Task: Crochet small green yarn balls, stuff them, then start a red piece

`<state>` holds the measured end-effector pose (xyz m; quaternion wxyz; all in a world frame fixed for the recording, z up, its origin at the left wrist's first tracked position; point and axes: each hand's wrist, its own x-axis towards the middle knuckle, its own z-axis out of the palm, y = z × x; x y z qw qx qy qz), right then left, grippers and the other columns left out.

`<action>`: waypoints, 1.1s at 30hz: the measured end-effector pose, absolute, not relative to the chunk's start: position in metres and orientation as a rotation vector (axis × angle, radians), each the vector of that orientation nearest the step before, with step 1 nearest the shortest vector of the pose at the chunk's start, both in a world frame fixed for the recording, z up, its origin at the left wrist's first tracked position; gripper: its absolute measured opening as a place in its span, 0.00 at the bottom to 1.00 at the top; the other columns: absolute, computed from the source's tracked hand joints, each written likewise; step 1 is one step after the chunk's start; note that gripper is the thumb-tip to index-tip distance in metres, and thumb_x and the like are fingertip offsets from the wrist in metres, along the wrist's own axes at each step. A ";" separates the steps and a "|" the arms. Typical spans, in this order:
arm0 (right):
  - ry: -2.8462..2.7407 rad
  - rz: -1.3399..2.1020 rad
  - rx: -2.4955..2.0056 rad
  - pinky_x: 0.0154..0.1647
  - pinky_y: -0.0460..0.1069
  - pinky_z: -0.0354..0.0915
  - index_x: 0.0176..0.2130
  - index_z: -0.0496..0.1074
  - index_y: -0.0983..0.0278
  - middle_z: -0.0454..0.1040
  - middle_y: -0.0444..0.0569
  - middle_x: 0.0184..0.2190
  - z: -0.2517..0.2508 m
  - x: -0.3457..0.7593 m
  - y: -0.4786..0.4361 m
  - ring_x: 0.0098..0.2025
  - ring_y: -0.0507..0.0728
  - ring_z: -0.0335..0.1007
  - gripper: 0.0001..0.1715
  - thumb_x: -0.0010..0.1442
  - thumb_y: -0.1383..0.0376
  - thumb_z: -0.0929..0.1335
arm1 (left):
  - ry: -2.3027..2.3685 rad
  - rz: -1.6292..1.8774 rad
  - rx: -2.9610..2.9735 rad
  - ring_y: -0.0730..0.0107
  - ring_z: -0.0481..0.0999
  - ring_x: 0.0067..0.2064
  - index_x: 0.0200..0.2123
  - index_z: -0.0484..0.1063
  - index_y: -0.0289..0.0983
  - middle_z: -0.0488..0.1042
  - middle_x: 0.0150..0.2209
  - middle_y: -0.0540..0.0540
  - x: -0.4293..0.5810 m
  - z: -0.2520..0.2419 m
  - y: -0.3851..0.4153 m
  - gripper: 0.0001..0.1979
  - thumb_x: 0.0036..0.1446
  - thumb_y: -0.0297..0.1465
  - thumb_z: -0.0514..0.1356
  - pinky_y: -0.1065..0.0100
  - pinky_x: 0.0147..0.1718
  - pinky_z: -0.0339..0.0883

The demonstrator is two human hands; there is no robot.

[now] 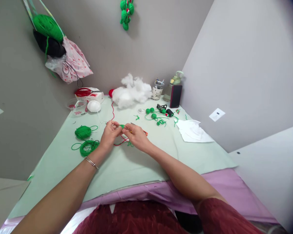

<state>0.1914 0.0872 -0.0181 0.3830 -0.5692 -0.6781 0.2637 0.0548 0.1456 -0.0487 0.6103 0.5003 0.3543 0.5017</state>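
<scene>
Over the middle of the table, a small green crocheted piece (122, 126) is pinched between my two hands. The fingertips of my left hand (109, 134) are closed on its left side. My right hand (137, 136) grips it from the right, fingers pressed together; a thin yellowish bit shows by them, too small to name. Red yarn (120, 142) and loose green strands lie beneath the hands. An orange-ended tool (146, 133) shows partly behind my right hand. Left of my left hand are a green yarn ball (83, 132) and a loose green yarn coil (88, 148).
White stuffing (133, 92) is heaped at the back, beside a pen cup (157, 91), a bottle (175, 83) and a dark upright phone-like slab (176, 96). Small green balls (154, 116) lie right of centre, white paper (194, 131) further right. Red scissors (84, 92) and a white yarn ball (94, 106) are back left.
</scene>
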 end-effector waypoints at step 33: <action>-1.618 1.093 -1.248 0.25 0.45 0.57 0.35 0.69 0.63 0.69 0.39 0.19 0.002 0.216 0.082 0.19 0.49 0.57 0.17 0.71 0.59 0.58 | 0.722 1.084 1.328 0.68 0.79 0.35 0.46 0.76 0.39 0.79 0.39 0.48 0.050 -0.044 0.145 0.20 0.50 0.37 0.72 0.65 0.40 0.72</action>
